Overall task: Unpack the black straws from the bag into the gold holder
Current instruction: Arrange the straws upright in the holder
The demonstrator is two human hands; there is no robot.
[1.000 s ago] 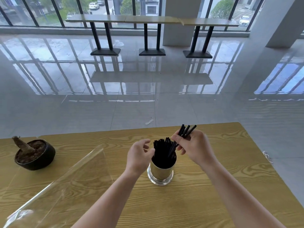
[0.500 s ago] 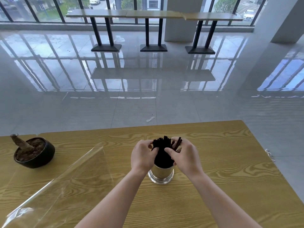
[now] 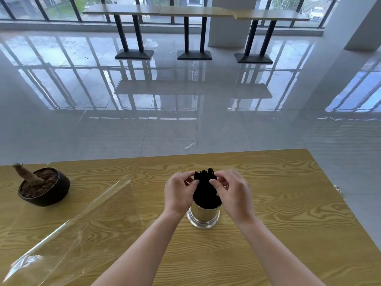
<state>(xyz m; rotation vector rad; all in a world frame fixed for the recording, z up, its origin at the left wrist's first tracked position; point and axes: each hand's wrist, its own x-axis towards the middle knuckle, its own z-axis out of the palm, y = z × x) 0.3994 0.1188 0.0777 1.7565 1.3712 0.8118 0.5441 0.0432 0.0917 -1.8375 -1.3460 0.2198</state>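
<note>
A bundle of black straws [image 3: 205, 189] stands upright in the shiny gold holder [image 3: 203, 216] on the wooden table [image 3: 278, 213]. My left hand [image 3: 179, 192] presses against the bundle's left side, thumb and fingers touching the straws near their tops. My right hand [image 3: 233, 193] does the same from the right, fingertips on the straws. The clear plastic bag [image 3: 72, 219] lies flat and empty on the table to the left.
A dark bowl-shaped pot [image 3: 44, 186] with soil and a dry stump sits at the table's far left. The table's far edge and right edge border a glossy tiled floor. High tables stand by the windows far behind.
One second ago my right hand held a few straws tilted above the holder. Those straws now stand in the holder, and both hands have closed in around the bundle's top.
</note>
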